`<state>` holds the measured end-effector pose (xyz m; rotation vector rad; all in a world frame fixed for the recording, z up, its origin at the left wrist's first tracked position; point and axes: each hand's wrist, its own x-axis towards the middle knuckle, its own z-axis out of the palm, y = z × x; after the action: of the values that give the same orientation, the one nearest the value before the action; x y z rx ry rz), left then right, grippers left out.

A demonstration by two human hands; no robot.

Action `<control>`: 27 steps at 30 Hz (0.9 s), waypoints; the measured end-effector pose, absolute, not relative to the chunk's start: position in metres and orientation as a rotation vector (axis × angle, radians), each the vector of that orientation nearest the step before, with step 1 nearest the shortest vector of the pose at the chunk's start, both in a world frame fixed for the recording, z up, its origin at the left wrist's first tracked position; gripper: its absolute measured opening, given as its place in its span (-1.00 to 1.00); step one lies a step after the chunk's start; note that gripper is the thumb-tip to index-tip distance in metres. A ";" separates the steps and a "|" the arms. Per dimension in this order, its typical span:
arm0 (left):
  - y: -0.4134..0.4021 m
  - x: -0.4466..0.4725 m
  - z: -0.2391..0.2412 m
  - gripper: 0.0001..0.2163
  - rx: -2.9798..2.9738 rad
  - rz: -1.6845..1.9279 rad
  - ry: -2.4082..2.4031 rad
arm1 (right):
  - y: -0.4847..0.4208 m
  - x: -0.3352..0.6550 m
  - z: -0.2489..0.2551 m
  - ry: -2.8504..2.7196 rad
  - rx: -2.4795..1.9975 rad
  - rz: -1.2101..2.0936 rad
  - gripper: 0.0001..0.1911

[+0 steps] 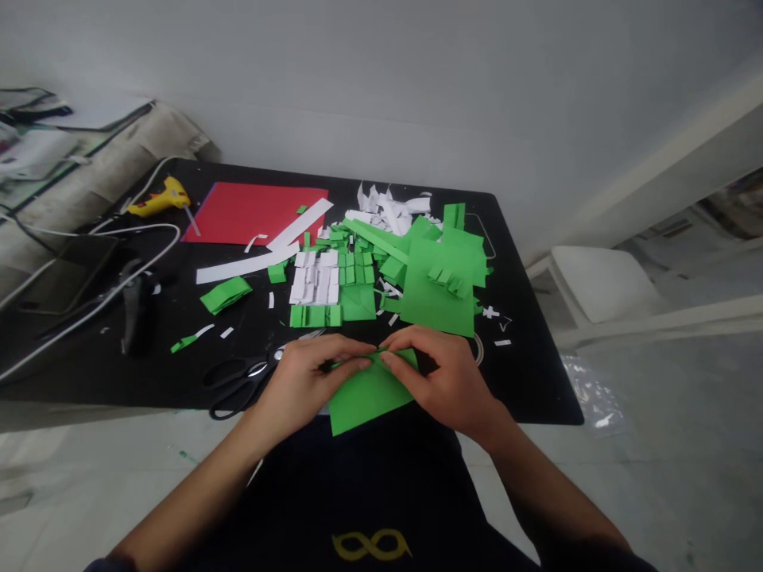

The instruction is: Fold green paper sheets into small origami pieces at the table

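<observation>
Between my hands, at the front edge of the black table, is a sheet of green paper. My left hand pinches its top edge between thumb and fingers. Close beside it, my right hand pinches the same edge, the fingertips of both hands almost meeting. Along that edge the paper looks folded, though the fingers partly cover it. Black-handled scissors lie by my left wrist, their blades partly hidden behind the hand. Just beyond my hands sits a block of folded white paper pieces beside folded green pieces.
Flat green sheets lie at the right, with crumpled white scraps behind. A red sheet, white strips and a yellow glue gun occupy the back left. A white cable loops across the left. A white stool stands right.
</observation>
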<state>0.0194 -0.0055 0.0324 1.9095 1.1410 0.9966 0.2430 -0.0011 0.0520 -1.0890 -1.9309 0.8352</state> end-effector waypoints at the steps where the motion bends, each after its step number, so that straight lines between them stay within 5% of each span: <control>1: -0.005 0.019 0.032 -0.89 1.913 1.005 1.136 | -0.001 0.243 0.052 -1.929 -1.088 0.832 -0.92; 21: -0.005 0.029 0.031 -0.79 1.785 0.865 1.115 | 0.001 0.238 0.049 -1.881 -1.068 0.869 -0.86; 27: -0.004 0.032 0.029 -0.85 1.613 1.046 1.167 | -0.009 0.243 0.046 -1.679 -1.073 0.653 -0.92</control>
<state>0.0317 -0.0041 0.0288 1.6130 1.1668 1.0459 0.2428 -0.0091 0.0463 -1.0735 -1.6786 0.6526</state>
